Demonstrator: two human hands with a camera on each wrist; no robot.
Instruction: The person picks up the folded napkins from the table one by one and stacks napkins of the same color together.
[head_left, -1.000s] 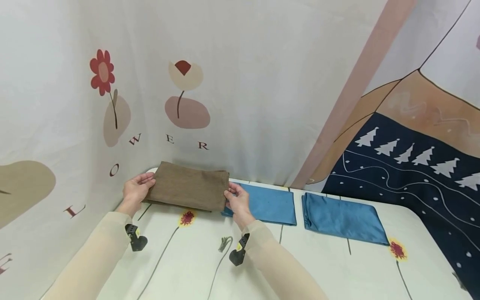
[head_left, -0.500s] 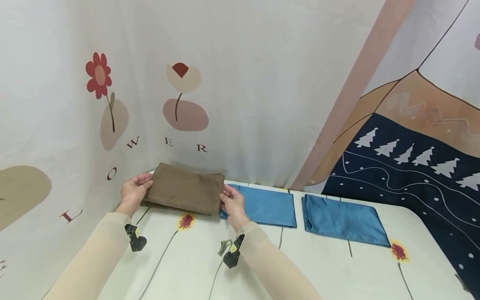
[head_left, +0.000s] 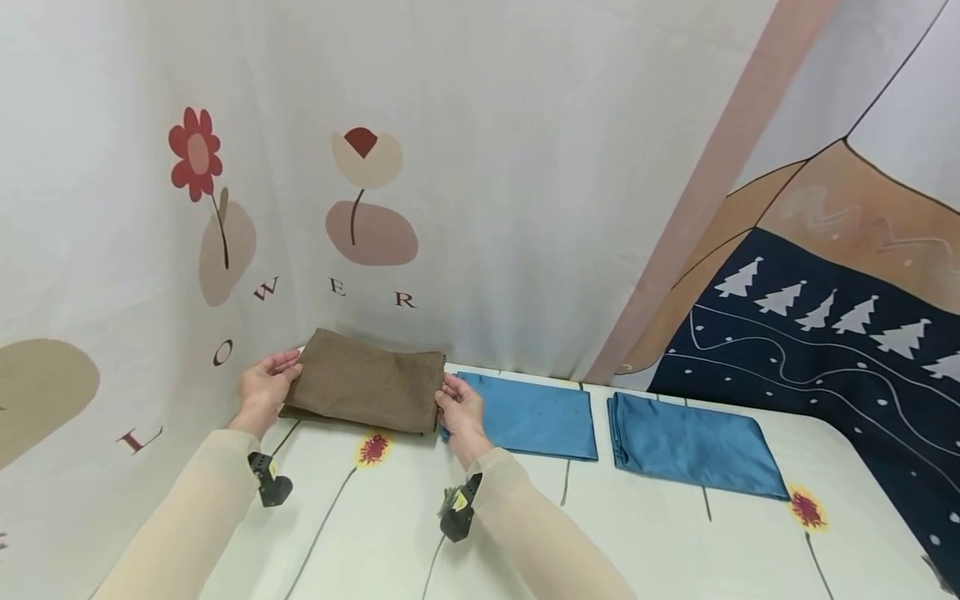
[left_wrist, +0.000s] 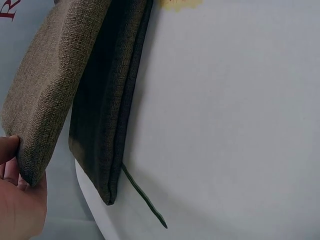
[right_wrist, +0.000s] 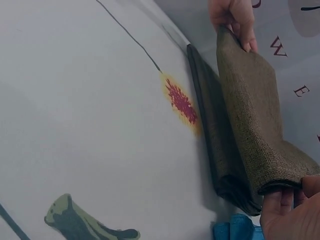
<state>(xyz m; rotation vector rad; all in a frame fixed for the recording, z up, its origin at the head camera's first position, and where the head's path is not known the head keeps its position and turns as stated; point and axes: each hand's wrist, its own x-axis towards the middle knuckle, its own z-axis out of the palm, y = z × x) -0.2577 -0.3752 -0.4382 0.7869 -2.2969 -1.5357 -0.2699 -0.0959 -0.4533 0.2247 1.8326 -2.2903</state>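
My left hand (head_left: pixel 264 390) pinches the left end of a folded brown cloth (head_left: pixel 367 383), while my right hand (head_left: pixel 462 417) pinches its right end. In the left wrist view the held cloth (left_wrist: pixel 60 75) tilts above a second brown fold (left_wrist: pixel 112 125) on the table; whether the two are joined cannot be told. The right wrist view shows the same lower fold (right_wrist: pixel 212 135) beneath the held cloth (right_wrist: pixel 250 110). Right of my right hand lies a folded blue cloth (head_left: pixel 532 414), partly behind that hand. Another folded blue cloth (head_left: pixel 697 444) lies farther right.
A white table cover (head_left: pixel 600 533) printed with flowers lies under everything. Behind the cloths hangs a pale curtain (head_left: pixel 510 208), close to the table's back edge. A dark blue printed fabric (head_left: pixel 795 358) hangs at the right.
Both hands have moved slightly left and down in the head view with the brown cloth, its right end most. More of the nearer blue cloth shows. The blue cloths lie as before.
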